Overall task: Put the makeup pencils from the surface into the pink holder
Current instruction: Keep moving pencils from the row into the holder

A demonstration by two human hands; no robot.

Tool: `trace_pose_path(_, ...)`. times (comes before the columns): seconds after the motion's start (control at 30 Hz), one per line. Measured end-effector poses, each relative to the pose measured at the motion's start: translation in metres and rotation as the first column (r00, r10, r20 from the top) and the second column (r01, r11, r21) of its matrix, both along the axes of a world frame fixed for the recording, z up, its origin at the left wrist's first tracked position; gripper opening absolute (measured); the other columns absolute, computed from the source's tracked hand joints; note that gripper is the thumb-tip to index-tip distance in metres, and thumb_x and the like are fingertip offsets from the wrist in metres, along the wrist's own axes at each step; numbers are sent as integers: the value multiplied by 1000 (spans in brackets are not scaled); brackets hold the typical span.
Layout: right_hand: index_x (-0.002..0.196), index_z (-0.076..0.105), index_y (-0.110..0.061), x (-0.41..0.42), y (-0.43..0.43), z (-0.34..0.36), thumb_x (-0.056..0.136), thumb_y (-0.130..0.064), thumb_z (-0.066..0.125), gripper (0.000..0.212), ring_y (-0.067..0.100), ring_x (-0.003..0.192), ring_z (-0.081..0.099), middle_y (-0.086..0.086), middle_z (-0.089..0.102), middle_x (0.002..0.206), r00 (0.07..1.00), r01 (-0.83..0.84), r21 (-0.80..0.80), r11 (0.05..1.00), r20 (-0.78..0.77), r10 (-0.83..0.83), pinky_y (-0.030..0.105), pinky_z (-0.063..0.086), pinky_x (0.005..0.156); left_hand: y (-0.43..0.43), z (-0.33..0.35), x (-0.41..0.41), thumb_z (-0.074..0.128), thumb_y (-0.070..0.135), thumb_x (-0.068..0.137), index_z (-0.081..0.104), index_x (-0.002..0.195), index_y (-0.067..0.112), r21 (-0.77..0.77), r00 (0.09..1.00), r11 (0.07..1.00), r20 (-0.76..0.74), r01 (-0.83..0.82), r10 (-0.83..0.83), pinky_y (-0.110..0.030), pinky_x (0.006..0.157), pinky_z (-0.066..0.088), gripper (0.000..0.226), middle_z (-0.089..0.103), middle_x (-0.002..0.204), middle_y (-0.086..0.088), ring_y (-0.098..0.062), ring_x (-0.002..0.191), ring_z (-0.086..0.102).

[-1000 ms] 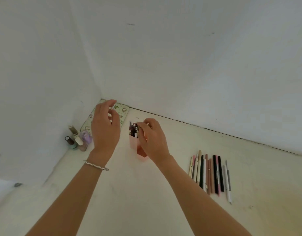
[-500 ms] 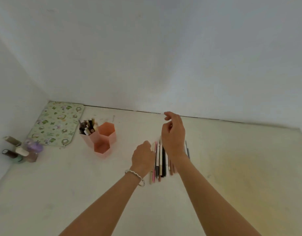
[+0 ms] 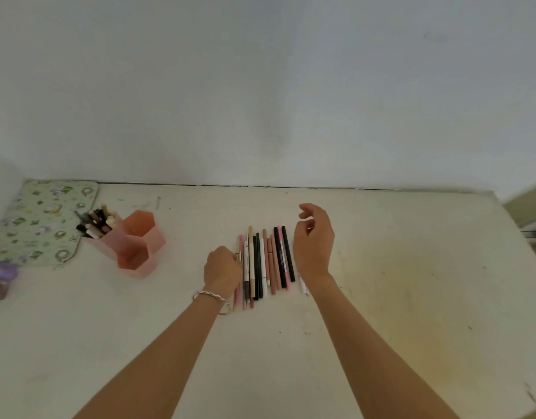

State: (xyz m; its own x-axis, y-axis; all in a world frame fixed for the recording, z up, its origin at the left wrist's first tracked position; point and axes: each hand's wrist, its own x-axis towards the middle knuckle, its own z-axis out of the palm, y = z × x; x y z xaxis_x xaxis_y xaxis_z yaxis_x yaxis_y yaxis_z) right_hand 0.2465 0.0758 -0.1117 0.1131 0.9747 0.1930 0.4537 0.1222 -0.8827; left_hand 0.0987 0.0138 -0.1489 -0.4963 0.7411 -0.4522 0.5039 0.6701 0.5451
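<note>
While pencils [image 3: 265,261] lie side by side, hands flank them — left [image 3: 222,272], right [image 3: 314,247].

- A row of makeup pencils [image 3: 265,263] lies side by side on the pale surface [image 3: 381,297].
- The left hand [image 3: 222,272], curled, touches the row's left edge.
- The right hand [image 3: 314,241] hovers loosely spread at its right edge.
- The pink holder [image 3: 130,243] stands well to the left, pencils in one compartment.
</note>
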Motion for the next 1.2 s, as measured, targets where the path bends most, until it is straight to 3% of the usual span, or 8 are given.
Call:
trace_pose_path(0.13,112,61,-19,21,19,-10,93,-3,45,29,1,75,58,-4,63,103,991,133,-130,983,32,-130,19,48,68,10,23,-8,61,15,94,56,113,10,239,993,965,77,-108,93,-23,61,49,20,66,95,-3,-14,72,62)
trace_pose_path(0.3,125,57,-6,31,23,-41,98,-9,47,29,24,101,62,11,60,120,919,105,-422,901,386,74,27,44,77,21,53,-6,59,3,90,27,152,26,486,969,856,239,-173,60,-6,44,42,73,57,79,5,-6,59,56)
trace_pose_path(0.43,107,59,-2,21,14,-60,98,-7,47,16,28,95,62,16,61,109,849,73,-460,885,495,187,33,50,77,21,55,-9,60,3,89,33,151,29,512,973,846,227,-148,33,-4,48,43,72,60,88,0,-8,65,58)
trace_pose_path(0.67,107,61,-3,11,15,-49,93,-6,54,16,22,86,60,10,59,105,896,4,-391,920,410,170,27,48,74,11,57,-29,62,5,85,34,148,35,567,981,813,189,-135,31,-16,57,52,75,57,86,6,-13,67,62)
trace_pose_path(0.83,102,52,-14,-40,30,14,89,-6,56,16,8,66,50,2,56,90,989,-87,-132,987,110,102,22,41,60,5,101,-95,58,13,90,41,138,35,798,979,582,47,-156,198,-8,60,48,55,59,87,9,-6,71,65)
trace_pose_path(0.9,119,49,-16,-71,29,40,90,-4,54,32,7,64,52,-1,56,83,988,-150,-58,987,-44,147,27,48,60,-5,122,-132,55,18,92,41,135,35,861,956,487,-2,-147,293,-9,60,50,48,61,90,6,-6,69,67)
trace_pose_path(1.0,144,32,-25,-113,21,66,92,-2,52,60,-1,64,54,-3,55,81,957,-220,96,971,-170,233,9,46,59,-25,140,-178,54,18,92,42,131,36,906,915,397,-30,-145,402,-12,62,53,45,63,95,2,-11,72,70)
trace_pose_path(1.2,140,36,-21,-172,-7,80,95,-4,51,51,6,72,56,0,60,85,904,-329,231,915,-201,376,10,45,70,-55,123,-213,56,15,95,41,136,31,868,871,478,-125,-136,475,-3,63,45,46,61,98,3,-9,75,66)
